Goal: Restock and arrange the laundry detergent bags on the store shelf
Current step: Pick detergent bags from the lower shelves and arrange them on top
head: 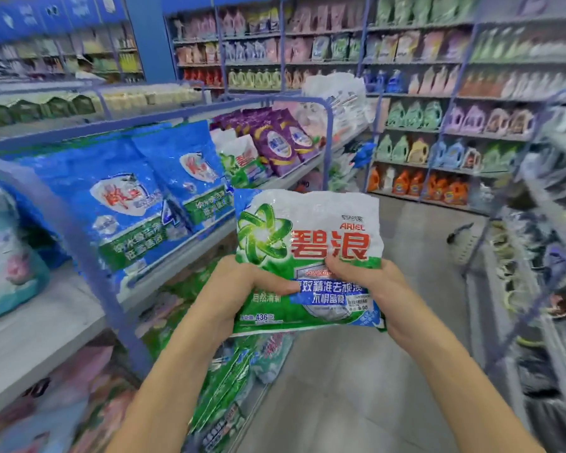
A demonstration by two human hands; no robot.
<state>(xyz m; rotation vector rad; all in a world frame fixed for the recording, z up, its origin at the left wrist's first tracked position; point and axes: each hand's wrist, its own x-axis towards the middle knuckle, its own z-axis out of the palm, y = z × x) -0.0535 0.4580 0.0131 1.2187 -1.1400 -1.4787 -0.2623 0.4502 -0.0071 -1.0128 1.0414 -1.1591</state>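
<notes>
A green and white Ariel detergent bag (311, 230) is held upright in front of me, over the aisle. My left hand (239, 286) grips its lower left edge, thumb across the front. My right hand (370, 282) grips its lower right part, thumb on the label. To the left, the shelf (183, 253) carries large blue detergent bags (128, 204), a green and white bag (242, 165) like mine, and purple bags (278, 142) farther along. The shelf below holds more green bags (223, 387) standing on edge.
A blue metal shelf frame (89, 253) rises close at my left. A pale blue bag (4, 259) lies at the far left. Shelves of detergent bottles (415, 148) line the back wall. A rack of goods (536, 289) stands at the right. The grey aisle floor (356, 387) runs between.
</notes>
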